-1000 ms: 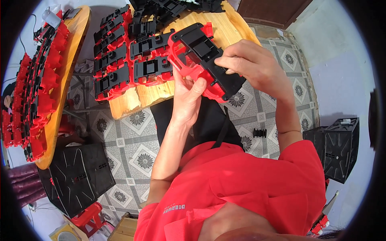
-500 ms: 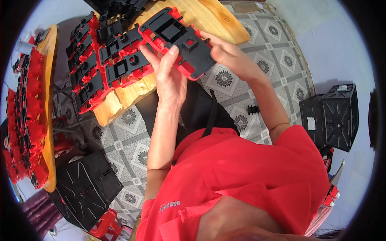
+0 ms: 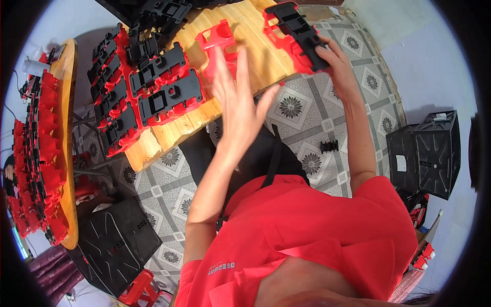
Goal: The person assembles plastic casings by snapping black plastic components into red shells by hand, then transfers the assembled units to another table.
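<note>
Frame of red and black plastic, gripped by the right hand near the wooden table's edge, looks light, stiff, best held by its sides; the left hand is splayed over a red shell.

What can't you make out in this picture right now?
All in the head view:
Bare red frame: partly hidden behind the left hand; whether they touch, I can't tell.
Red-and-black assembly: one end is covered by the right hand.
Black parts pile: cut off by the top edge.
Black piece on the floor: too small for detail.
</note>
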A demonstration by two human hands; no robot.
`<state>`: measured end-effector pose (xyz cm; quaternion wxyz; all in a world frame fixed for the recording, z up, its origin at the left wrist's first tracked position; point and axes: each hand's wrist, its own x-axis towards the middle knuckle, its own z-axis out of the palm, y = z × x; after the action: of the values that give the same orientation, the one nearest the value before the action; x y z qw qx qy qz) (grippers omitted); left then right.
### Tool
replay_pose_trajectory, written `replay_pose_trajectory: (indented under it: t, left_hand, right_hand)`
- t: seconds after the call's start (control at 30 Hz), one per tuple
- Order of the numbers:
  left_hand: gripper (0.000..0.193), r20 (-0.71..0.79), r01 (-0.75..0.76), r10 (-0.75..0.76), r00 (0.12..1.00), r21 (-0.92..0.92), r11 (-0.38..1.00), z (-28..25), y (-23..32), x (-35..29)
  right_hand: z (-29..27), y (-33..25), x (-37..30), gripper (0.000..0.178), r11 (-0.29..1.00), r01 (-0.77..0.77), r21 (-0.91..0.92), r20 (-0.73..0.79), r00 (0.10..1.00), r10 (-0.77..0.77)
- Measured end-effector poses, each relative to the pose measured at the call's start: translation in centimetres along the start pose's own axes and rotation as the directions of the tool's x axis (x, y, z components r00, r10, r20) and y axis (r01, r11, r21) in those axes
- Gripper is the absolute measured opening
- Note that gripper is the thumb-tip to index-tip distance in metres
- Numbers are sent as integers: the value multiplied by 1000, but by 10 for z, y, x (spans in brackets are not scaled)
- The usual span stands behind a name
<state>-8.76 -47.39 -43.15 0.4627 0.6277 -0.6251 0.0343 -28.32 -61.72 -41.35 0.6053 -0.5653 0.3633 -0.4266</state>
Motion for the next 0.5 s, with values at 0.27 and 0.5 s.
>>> replay_pose_trajectory:
  t: [0.27, 0.5]
  left_hand:
    - [56, 45, 89, -147, 988, 609, 788, 36, -61, 54]
    - [59, -152, 74, -10, 988, 421, 904, 36, -55, 57]
  right_hand:
    - [8, 39, 86, 41, 978, -68, -197, 23, 997, 74]
    - [19, 44, 116, 43, 962, -88, -259, 125, 984, 124]
